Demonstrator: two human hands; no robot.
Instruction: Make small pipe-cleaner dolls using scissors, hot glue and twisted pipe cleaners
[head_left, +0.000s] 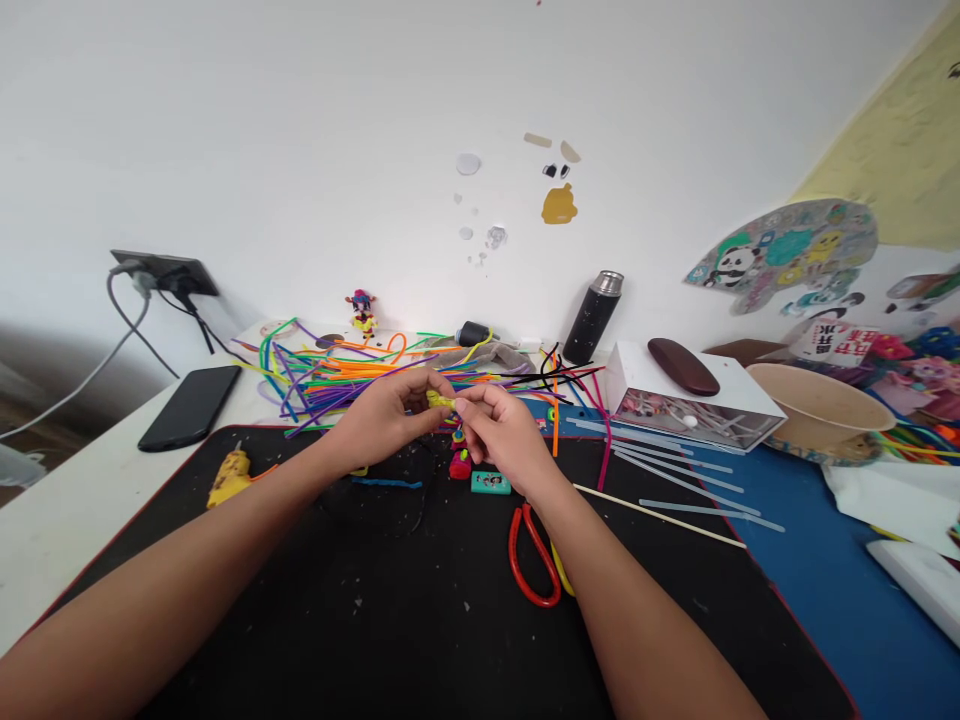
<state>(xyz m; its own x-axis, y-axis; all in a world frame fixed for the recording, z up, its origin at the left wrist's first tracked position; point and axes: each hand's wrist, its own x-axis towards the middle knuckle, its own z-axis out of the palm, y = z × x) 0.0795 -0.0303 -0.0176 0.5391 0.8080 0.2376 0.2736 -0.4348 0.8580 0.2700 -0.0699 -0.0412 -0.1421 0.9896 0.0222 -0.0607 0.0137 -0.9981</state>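
Observation:
Over the far half of the black mat, my left hand (390,415) and my right hand (506,430) meet with fingertips pinched on a small yellow fuzzy piece (441,400), which looks like coiled pipe cleaner. Just beneath them is a small red and multicoloured object (460,465), partly hidden by my right hand. A teal patterned block (490,484) lies beside it. Nearer me is a tool with red and yellow handles (536,560), partly covered by my right forearm. A blue pipe cleaner (386,483) lies below my left hand.
Many coloured pipe cleaners (360,375) are heaped behind my hands. A yellow glue gun (229,482) and black phone (189,408) are left. Translucent glue sticks (686,475), a wooden stick (660,515), a white box (697,390) and a black flask (592,318) are right. A small doll (363,313) stands behind.

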